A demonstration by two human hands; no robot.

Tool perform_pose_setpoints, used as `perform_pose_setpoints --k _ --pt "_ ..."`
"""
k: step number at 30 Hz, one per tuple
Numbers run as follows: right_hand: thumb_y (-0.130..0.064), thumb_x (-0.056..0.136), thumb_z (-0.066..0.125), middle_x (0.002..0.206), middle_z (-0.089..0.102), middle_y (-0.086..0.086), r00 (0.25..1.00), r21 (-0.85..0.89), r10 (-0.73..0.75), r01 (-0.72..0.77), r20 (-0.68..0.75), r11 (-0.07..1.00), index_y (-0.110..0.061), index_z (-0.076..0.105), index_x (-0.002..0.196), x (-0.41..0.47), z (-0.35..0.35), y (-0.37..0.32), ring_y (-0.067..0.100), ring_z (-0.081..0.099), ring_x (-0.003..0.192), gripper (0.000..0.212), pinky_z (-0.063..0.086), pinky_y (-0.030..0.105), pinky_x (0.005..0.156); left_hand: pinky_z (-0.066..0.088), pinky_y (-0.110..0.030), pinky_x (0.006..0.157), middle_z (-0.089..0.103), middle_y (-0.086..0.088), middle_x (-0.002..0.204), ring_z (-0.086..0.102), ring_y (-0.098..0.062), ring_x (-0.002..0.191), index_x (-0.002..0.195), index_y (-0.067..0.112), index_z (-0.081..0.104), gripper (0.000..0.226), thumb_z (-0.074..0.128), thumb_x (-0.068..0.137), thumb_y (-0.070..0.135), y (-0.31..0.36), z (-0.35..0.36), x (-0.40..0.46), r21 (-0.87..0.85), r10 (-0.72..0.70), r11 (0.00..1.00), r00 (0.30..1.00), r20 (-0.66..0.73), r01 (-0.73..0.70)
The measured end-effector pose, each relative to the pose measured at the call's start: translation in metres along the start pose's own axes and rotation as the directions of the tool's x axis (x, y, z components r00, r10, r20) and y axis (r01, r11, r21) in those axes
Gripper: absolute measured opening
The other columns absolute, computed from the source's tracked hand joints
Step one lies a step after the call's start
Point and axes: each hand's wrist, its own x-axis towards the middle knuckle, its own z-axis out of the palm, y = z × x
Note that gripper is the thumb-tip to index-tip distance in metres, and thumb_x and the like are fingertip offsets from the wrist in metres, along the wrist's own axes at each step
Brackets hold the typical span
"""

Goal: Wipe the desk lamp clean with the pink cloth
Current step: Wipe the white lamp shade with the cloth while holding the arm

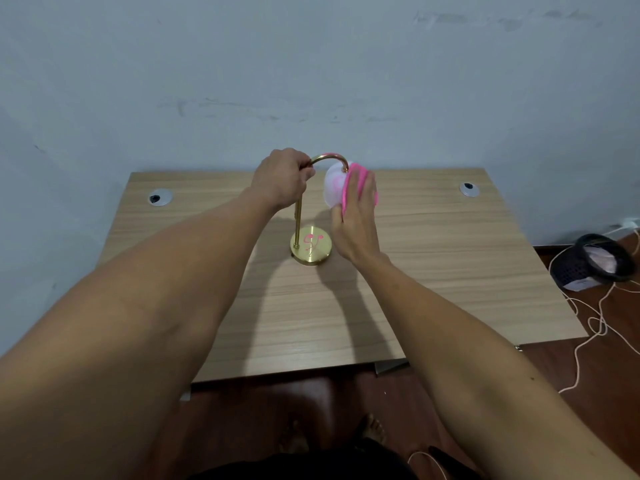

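A brass desk lamp stands on the wooden desk (433, 271). Its round base (311, 249) carries pink scribble marks. A thin upright pole rises from the base and curves over as an arched neck (330, 157) to a white shade (333, 188), which also shows pink marks. My left hand (282, 178) is closed around the top of the pole where the arch begins. My right hand (356, 216) presses the pink cloth (358, 183) against the right side of the shade; the cloth shows between and past my fingers.
Two round cable grommets (160, 197) (469, 189) sit in the desk's far corners. A blue-grey wall stands right behind the desk. On the floor to the right lie a dark mesh basket (601, 259) and loose cream cord (588, 327). My feet are below the desk's near edge.
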Motion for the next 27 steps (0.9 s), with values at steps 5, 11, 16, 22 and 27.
perform_pose_setpoints --k 5,11,16,22,27 --pt "-0.018 0.086 0.034 0.172 -0.005 0.017 0.975 -0.178 -0.209 0.219 0.073 0.959 -0.018 0.007 0.166 -0.015 -0.005 0.023 0.033 -0.007 0.16 0.084 0.026 0.054 0.125 0.039 -0.033 0.067 0.055 0.0 0.064 0.057 -0.033 0.075 0.083 0.014 0.069 0.022 0.059 0.097 0.028 0.0 0.0 0.001 -0.009 -0.003 1.0 1.0 0.009 0.004" --pt "-0.008 0.09 0.036 0.168 0.016 0.019 0.993 -0.101 -0.104 0.099 -0.052 0.99 -0.009 0.024 0.162 -0.005 0.0 0.005 0.038 0.012 0.156 0.072 0.031 0.055 0.122 0.038 -0.032 0.066 0.053 0.001 0.062 0.055 -0.032 0.074 0.081 0.015 0.068 0.021 0.06 0.097 0.027 -0.001 -0.001 0.002 -0.019 -0.005 1.0 1.0 0.015 0.005" --pt "-0.02 0.092 0.035 0.168 0.017 0.018 0.971 -0.277 -0.239 0.233 0.013 0.932 -0.013 0.03 0.16 0.003 -0.004 0.012 0.041 0.022 0.154 0.068 0.045 0.053 0.112 0.043 -0.035 0.066 0.055 -0.001 0.064 0.057 -0.032 0.074 0.083 0.013 0.069 0.022 0.059 0.097 0.027 0.0 -0.001 0.001 -0.024 0.005 1.0 1.0 0.016 -0.004" --pt "-0.014 0.087 0.044 0.155 0.028 0.011 0.984 -0.192 -0.135 0.111 -0.118 0.975 -0.024 0.041 0.153 0.003 -0.009 0.0 0.034 0.043 0.13 0.067 0.052 0.042 0.092 0.047 -0.038 0.07 0.056 -0.002 0.066 0.058 -0.034 0.077 0.084 0.012 0.069 0.021 0.059 0.096 0.026 0.0 -0.002 0.001 -0.019 0.009 1.0 1.0 0.019 -0.008" --pt "-0.028 0.086 0.049 0.136 0.045 0.01 0.984 -0.482 -0.133 0.058 -0.122 0.874 -0.018 0.056 0.128 0.022 -0.005 -0.019 0.032 0.044 0.112 0.043 0.041 0.048 0.096 0.041 -0.033 0.065 0.055 0.0 0.063 0.057 -0.03 0.072 0.08 0.013 0.067 0.023 0.059 0.096 0.027 0.0 -0.002 0.002 -0.013 0.009 1.0 1.0 0.023 -0.009"
